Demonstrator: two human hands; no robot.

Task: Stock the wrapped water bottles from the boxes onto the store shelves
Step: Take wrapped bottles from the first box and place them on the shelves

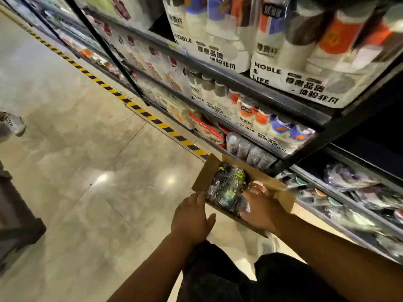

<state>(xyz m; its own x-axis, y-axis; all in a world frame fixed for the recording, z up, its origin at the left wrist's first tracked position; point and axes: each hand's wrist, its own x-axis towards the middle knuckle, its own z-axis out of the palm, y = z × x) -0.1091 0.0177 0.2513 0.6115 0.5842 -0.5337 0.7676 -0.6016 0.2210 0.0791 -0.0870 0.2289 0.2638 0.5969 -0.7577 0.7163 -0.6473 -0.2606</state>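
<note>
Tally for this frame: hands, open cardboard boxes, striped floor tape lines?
Hands: 2 (left hand, right hand)
Box: 1
Tape line: 1
Total: 4

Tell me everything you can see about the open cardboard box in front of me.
The cardboard box is brown, long and narrow, open on top with flaps folded outward. It sits low beside the bottom shelves, at an angle to them. It holds plastic-wrapped bottles, dark with green glints. The left hand is at its near left edge; the right hand lies over the contents. Whether it rests on the floor is unclear.
</note>
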